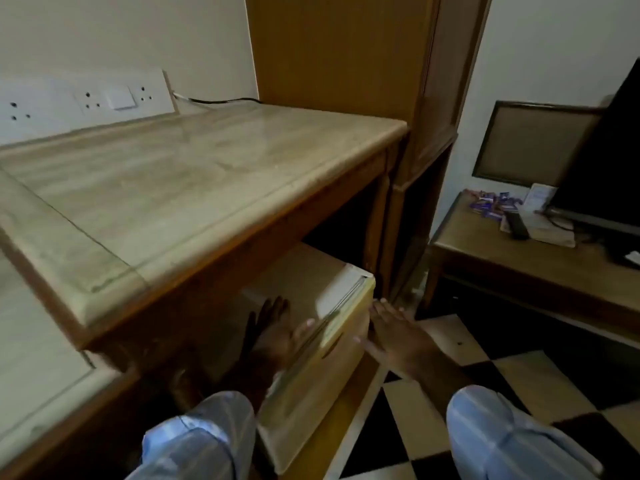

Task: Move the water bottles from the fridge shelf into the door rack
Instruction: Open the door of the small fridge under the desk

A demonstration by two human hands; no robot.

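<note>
**Fridge tucked under the worktop, both hands at its door**

Fridge (311, 341) sitting in the dark wooden recess beneath the marble worktop (194, 188), cream-coloured, top face catching the light. Door shut or nearly so, handle notch showing on the front near the upper edge. No view inside, so shelf, door rack and bottles all out of sight.

Left hand (273, 337) laid flat on the fridge top near the front edge, fingers spread and reaching back into the shadow, gripping nothing. Right hand (394, 337) hovering just beside the fridge's right front corner, palm down, fingers stretched out straight, also empty; contact with the door impossible to judge through the blur. Pale blue striped sleeves on both forearms.

Black and cream checkered floor (433, 427) below. Off to the right, a low wooden table (519, 261) carrying a dark screen (602, 161), a remote and some purple wrappers (485, 206). Sockets on the wall behind the worktop.
</note>
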